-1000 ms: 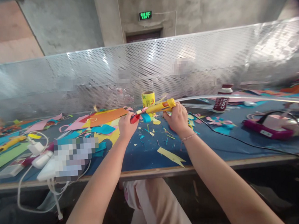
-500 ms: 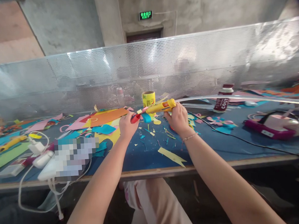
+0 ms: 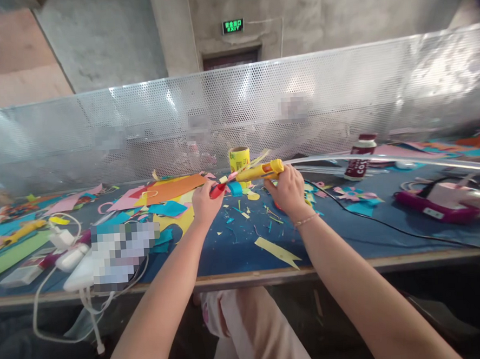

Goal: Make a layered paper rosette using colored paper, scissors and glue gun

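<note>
My right hand point(image 3: 288, 190) is closed around a yellow hot glue gun point(image 3: 259, 170), its nozzle end toward the left. A long clear stick point(image 3: 389, 160) runs off to the right behind the gun. In my left hand point(image 3: 204, 201) I pinch a small red piece point(image 3: 217, 190), perhaps rolled paper, with pale and pink bits at its tip close to the nozzle. Whether nozzle and piece touch, I cannot tell. A curled blue paper strip point(image 3: 235, 189) shows just under the nozzle. Behind the gun stands a yellow roll point(image 3: 239, 159) with printing on it.
Paper scraps and a notched yellow strip point(image 3: 277, 252) lie on the blue table point(image 3: 229, 261). Orange paper point(image 3: 175, 188) is at left, near a power strip with white cables point(image 3: 68, 257). At right are a dark red bottle point(image 3: 360, 158), a purple device point(image 3: 435, 211) and a black cord point(image 3: 383, 221).
Both hands, the glue gun and the red piece keep almost the same position. The whole view has shifted very slightly.
</note>
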Demonstrator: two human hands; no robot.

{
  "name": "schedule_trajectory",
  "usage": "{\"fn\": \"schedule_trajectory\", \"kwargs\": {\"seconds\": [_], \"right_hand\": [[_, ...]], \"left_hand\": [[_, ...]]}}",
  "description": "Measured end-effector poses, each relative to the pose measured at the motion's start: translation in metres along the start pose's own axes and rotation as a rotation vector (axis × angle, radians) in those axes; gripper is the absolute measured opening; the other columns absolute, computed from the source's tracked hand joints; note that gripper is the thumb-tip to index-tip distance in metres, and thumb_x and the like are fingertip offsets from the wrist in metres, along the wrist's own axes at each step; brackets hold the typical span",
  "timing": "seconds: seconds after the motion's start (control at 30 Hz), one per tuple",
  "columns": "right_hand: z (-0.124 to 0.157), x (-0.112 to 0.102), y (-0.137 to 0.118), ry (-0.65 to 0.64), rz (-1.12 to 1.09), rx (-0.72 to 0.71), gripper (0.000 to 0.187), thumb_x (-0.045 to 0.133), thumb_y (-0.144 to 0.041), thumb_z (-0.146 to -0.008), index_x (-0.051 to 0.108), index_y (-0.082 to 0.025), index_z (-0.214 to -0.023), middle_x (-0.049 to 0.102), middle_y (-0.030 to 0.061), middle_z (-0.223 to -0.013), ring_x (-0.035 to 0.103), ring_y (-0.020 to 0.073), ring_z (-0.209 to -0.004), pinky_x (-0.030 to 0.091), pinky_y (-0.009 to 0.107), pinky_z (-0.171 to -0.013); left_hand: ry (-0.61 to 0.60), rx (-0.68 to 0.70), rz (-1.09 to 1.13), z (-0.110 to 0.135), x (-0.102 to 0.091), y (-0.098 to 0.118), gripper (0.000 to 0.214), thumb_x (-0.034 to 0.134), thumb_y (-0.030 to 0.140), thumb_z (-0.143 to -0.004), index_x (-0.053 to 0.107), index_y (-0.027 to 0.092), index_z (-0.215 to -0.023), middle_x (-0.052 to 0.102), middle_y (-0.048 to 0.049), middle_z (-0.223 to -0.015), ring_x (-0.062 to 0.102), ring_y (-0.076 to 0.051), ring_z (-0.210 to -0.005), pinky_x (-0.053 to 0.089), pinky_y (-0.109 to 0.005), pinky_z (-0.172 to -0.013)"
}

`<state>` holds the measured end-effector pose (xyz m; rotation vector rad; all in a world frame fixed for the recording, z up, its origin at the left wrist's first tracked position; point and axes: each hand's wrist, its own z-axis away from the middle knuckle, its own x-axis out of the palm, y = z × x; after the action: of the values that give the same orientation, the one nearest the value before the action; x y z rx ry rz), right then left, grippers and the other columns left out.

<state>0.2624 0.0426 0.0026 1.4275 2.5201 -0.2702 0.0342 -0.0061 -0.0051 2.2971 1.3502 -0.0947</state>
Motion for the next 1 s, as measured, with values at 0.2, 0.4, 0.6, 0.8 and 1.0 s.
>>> {"fn": "schedule_trajectory", "kwargs": {"seconds": [0.2,0.4,0.6,0.8,1.0], "right_hand": [[0.003,0.005,0.003,0.030,-0.015,0.032,0.028,0.046,-0.045,-0.086,0.050,-0.018,-0.092,0.054,0.0098,-0.080,0.055,0.0268,-0.082,0.046,0.045,-0.074],[0.005,0.005,0.003,0.066,-0.048,0.048,0.034,0.045,-0.051,-0.087,0.051,-0.019,-0.096,0.056,0.0112,-0.085,0.056,0.0284,-0.087,0.046,0.048,-0.078],[0.004,0.006,0.001,0.113,-0.040,0.075,0.041,0.044,-0.055,-0.087,0.052,-0.017,-0.100,0.058,0.0134,-0.089,0.058,0.0293,-0.090,0.047,0.050,-0.081],[0.001,0.015,0.004,0.222,-0.073,0.153,0.053,0.049,-0.058,-0.084,0.046,-0.014,-0.112,0.057,0.0162,-0.095,0.059,0.0315,-0.095,0.049,0.051,-0.080],[0.000,0.022,-0.004,0.189,-0.179,0.254,0.071,0.060,-0.058,-0.075,0.036,-0.013,-0.123,0.052,0.0171,-0.105,0.057,0.0331,-0.100,0.050,0.053,-0.078]], "left_hand": [[-0.026,-0.041,0.050,-0.001,-0.001,0.003,0.015,0.068,0.032,-0.072,0.061,0.020,-0.076,0.066,-0.0033,-0.072,0.061,-0.018,-0.069,0.042,-0.027,-0.066],[-0.055,-0.157,0.200,-0.002,-0.006,0.011,0.018,0.072,0.033,-0.068,0.061,0.020,-0.074,0.062,-0.0002,-0.067,0.058,-0.015,-0.066,0.042,-0.025,-0.063],[-0.058,-0.401,0.468,-0.005,-0.002,0.014,0.031,0.077,0.035,-0.060,0.063,0.018,-0.080,0.064,-0.0012,-0.074,0.059,-0.016,-0.069,0.048,-0.029,-0.066],[-0.080,-0.658,0.689,-0.009,0.005,0.006,0.032,0.079,0.035,-0.056,0.064,0.019,-0.080,0.066,-0.0029,-0.074,0.062,-0.017,-0.067,0.049,-0.029,-0.062],[-0.129,-0.684,0.717,-0.006,0.009,0.006,0.034,0.080,0.033,-0.054,0.065,0.016,-0.080,0.068,-0.0047,-0.078,0.064,-0.018,-0.071,0.050,-0.029,-0.066]]}}
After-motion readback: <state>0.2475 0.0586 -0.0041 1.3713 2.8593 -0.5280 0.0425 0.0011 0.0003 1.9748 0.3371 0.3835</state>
